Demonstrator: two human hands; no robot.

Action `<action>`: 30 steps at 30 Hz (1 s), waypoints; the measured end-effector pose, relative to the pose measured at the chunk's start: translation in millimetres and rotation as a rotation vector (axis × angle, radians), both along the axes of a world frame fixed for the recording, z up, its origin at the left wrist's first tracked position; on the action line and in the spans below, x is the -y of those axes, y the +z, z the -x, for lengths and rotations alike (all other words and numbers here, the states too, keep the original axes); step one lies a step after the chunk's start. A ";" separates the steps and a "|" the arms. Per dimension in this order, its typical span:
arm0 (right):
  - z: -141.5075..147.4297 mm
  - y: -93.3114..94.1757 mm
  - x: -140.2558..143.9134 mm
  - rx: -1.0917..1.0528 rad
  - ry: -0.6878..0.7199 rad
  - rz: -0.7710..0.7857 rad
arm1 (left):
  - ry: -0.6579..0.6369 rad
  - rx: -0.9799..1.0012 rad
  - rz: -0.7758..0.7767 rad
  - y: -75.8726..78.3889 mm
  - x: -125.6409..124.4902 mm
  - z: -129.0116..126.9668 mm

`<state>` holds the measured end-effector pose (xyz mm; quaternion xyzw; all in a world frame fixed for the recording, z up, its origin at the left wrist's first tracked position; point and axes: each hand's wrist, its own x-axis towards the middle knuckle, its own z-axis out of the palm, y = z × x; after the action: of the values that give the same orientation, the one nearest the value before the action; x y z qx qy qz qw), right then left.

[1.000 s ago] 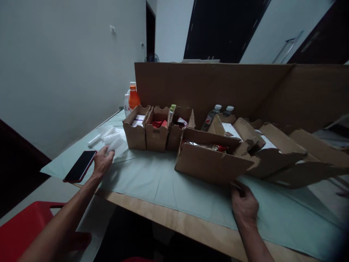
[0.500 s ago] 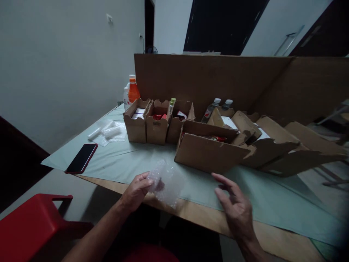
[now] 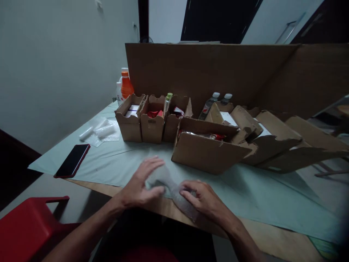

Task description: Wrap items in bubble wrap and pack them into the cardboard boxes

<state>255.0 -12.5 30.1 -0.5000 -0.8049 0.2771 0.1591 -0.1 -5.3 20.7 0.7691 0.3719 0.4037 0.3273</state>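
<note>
A clear piece of bubble wrap, blurred by motion, hangs between my hands over the table's front edge. My right hand pinches it with thumb and fingers at its right side. To the left, my left hand is open, thumb and fingers spread apart around the wrap's left end. Whether the left fingers touch the wrap I cannot tell. Just beyond my hands stands a low cardboard box with red and silvery packets inside.
A phone and more bubble wrap lie at the left. Several cardboard bins line the back, with bottles behind. A tall cardboard panel closes off the rear. A red stool stands lower left.
My right hand has come leftward and taken hold of the bubble wrap. My left hand has gone from pinching it to spread fingers. The view has shifted slightly.
</note>
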 end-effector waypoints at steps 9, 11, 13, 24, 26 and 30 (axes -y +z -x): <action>-27.3 31.5 -6.2 0.119 0.041 0.010 | -0.254 -0.641 -0.018 4.8 -58.1 -11.2; -48.6 29.6 -8.0 0.073 -0.024 0.069 | -0.210 -0.598 0.110 -0.3 -67.9 14.6; -64.8 24.4 -13.8 0.035 -0.070 0.153 | -0.242 -0.484 0.298 -3.6 -73.2 33.0; -90.0 -27.4 -35.0 0.347 -0.327 -0.182 | -0.014 -0.416 0.050 -21.1 -56.5 -4.6; -84.3 -27.1 -23.7 0.375 -0.370 -0.456 | -0.030 -0.403 -0.131 -20.6 -48.8 -15.4; -35.1 -40.7 -12.4 0.315 -0.217 -0.614 | -0.081 -0.421 -0.305 -33.0 -39.5 -46.1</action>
<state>290.1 -0.2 -10.6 -0.5480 -0.8075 -0.0763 0.2044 46.1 34.2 -12.2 0.8908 0.3358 0.2729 0.1390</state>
